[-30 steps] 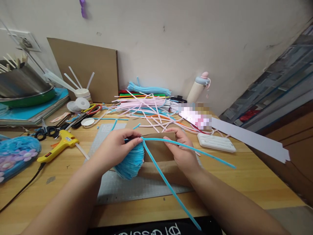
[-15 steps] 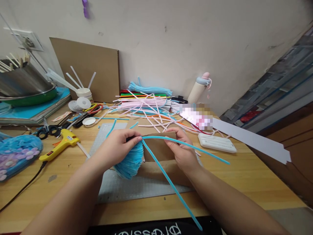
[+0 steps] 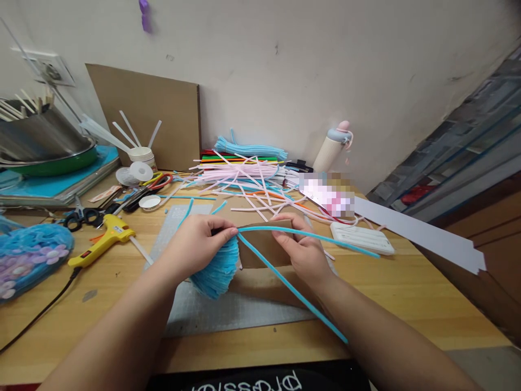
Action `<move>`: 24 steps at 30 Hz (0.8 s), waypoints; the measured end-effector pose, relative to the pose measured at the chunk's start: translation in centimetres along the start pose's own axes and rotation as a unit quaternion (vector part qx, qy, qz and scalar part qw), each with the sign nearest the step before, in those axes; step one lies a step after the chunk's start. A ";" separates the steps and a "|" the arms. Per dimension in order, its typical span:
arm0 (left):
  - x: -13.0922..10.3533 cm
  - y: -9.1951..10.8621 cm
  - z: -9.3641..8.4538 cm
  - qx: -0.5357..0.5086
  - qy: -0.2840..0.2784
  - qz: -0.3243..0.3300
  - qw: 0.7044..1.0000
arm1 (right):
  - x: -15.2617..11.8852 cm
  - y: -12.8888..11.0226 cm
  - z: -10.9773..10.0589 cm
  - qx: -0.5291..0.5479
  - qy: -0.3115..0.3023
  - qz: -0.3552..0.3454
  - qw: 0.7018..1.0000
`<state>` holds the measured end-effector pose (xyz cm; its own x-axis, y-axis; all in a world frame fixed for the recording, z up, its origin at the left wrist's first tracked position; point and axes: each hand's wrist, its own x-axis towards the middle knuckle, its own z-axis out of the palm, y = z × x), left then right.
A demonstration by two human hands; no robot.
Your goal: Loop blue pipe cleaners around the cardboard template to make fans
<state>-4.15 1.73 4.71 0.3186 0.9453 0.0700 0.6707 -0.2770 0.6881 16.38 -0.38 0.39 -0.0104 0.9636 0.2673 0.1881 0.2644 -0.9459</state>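
The left hand's fingers (image 3: pixel 233 228) are pinched together at the top edge of the cardboard piece (image 3: pixel 260 248), where two long blue stems (image 3: pixel 299 296) meet and fan out toward the right and lower right of the frame. The right hand's fingers (image 3: pixel 280 228) hold the same cardboard farther right, the thumb in front, by the upper stem; whether they also grip that stem is hard to tell. Just below the left hand, dense rows of blue fuzzy wrapping (image 3: pixel 215 271) cover the cardboard's left part, near the center of the frame. Under all this lies a gray cutting mat (image 3: pixel 203 316) on the wooden table (image 3: pixel 386 304). A yellow glue gun (image 3: pixel 101 241) lies left of the mat, with black-handled scissors (image 3: pixel 83 218) just above it and a blue piece with pale flowers (image 3: pixel 32 255) at the left edge. Beyond the hands, loose pink stems (image 3: pixel 240 172) pile up at upper center, and a white power bank (image 3: pixel 362 238) sits at right.
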 end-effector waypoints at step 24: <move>-0.4 0.1 0.1 -0.050 0.062 -0.045 0.996 | -1.0 -1.2 2.9 -0.214 -0.082 -0.149 0.962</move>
<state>-4.17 1.33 4.72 0.1704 0.9812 0.0901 0.6203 -0.1778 0.7640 13.31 -1.56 0.67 -0.2741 0.8506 0.4487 0.5391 0.5223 -0.6607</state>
